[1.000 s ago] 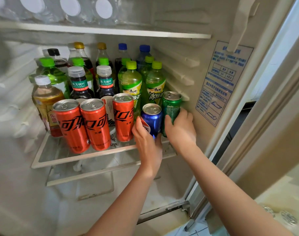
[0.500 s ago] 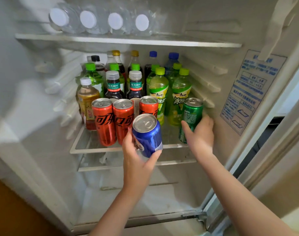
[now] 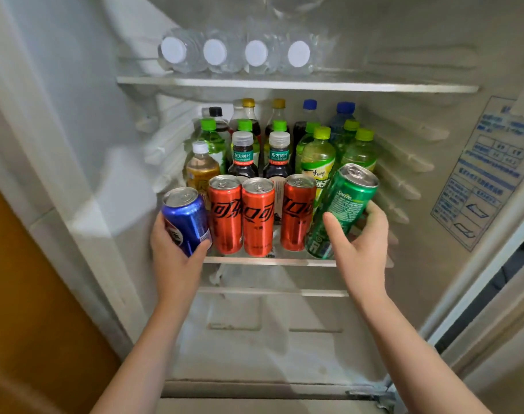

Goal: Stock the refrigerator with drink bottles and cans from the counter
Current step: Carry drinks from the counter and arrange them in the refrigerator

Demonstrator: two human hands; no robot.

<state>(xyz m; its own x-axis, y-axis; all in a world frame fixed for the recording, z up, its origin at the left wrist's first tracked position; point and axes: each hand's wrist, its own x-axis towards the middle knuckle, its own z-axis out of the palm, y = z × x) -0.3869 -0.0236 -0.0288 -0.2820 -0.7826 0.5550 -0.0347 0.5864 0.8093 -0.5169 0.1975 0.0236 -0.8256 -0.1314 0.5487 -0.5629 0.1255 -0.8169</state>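
Head view: left hand (image 3: 177, 262) grips a blue can (image 3: 186, 218); right hand (image 3: 363, 251) grips a tilted green can (image 3: 346, 203), three red cans (image 3: 257, 218) between them.

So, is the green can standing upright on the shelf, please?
No, the green can is tilted over, held in the grip of the right hand.

Brown wooden panel (image 3: 24, 309) at left (blurred), beige surface (image 3: 511, 369) at lower right, dark gap (image 3: 492, 282) beside it
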